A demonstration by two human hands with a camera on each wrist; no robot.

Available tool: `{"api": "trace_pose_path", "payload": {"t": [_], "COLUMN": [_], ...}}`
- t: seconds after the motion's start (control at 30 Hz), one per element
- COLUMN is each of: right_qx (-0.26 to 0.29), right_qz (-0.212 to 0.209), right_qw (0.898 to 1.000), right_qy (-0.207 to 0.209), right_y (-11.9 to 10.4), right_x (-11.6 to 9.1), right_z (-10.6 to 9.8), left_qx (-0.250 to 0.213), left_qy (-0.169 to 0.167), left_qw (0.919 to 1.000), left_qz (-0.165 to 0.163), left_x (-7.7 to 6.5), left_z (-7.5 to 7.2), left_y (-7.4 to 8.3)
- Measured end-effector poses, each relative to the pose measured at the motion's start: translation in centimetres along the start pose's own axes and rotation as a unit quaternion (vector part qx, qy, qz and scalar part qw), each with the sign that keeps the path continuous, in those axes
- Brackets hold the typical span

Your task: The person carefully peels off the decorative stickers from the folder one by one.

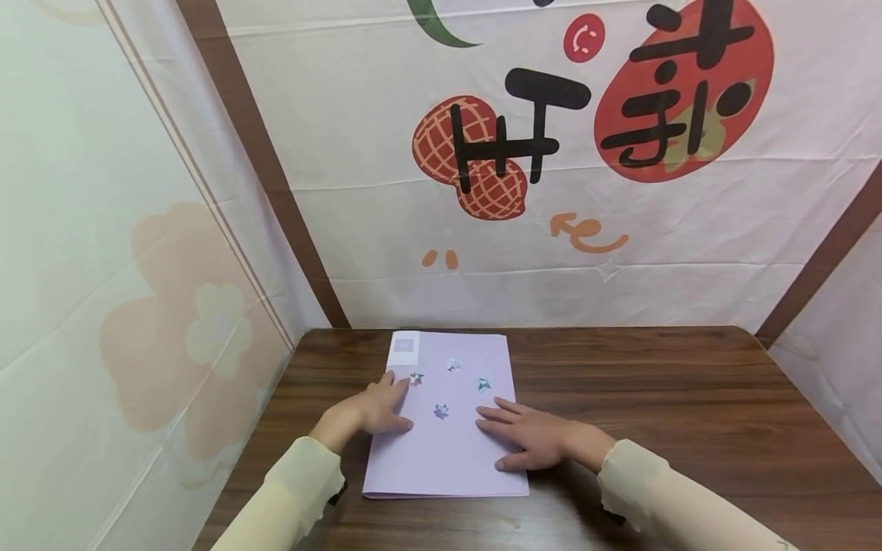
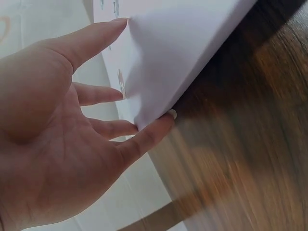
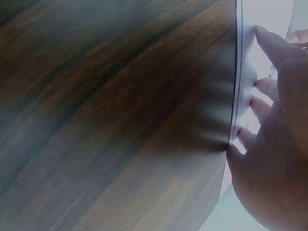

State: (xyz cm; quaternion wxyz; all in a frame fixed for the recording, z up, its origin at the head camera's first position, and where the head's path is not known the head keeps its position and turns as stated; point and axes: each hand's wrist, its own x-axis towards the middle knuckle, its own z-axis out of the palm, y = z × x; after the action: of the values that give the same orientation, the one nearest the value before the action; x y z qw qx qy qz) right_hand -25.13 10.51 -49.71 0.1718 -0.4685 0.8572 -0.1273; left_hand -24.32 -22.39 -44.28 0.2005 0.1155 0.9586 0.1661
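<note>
A pale purple folder (image 1: 448, 467) lies flat on the wooden table, with a white label (image 1: 403, 349) at its upper left corner. Several small shiny stickers, among them a bluish one (image 1: 442, 412) near the middle, are on its cover. My left hand (image 1: 377, 405) rests its spread fingertips on the folder's left side, the little finger at the edge in the left wrist view. On the right side, my right hand (image 1: 527, 435) touches the cover with spread fingers, its little finger at the folder's edge in the right wrist view. Neither hand grips anything.
The dark brown wooden table (image 1: 654, 398) extends to the right of the folder. A white printed cloth (image 1: 386, 252) hangs behind the table's back edge, and another cloth with a faint flower (image 1: 158, 329) hangs along the left side.
</note>
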Motion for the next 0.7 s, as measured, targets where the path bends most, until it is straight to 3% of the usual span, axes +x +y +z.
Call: {"api": "trace_pose_path", "payload": {"t": [0.7], "right_qx": [0.026], "right_qz": [0.013], "right_qw": [1.0], "right_qy": [0.003], "right_y": [1.2], "right_x": [-2.6], "right_z": [0.0], "left_qx": [0.007], "left_qy": [-0.009], "left_qw": [0.9999], "left_qz": [0.012], "left_x": [0.6], "left_z": [0.7], "left_y": [2.3]}}
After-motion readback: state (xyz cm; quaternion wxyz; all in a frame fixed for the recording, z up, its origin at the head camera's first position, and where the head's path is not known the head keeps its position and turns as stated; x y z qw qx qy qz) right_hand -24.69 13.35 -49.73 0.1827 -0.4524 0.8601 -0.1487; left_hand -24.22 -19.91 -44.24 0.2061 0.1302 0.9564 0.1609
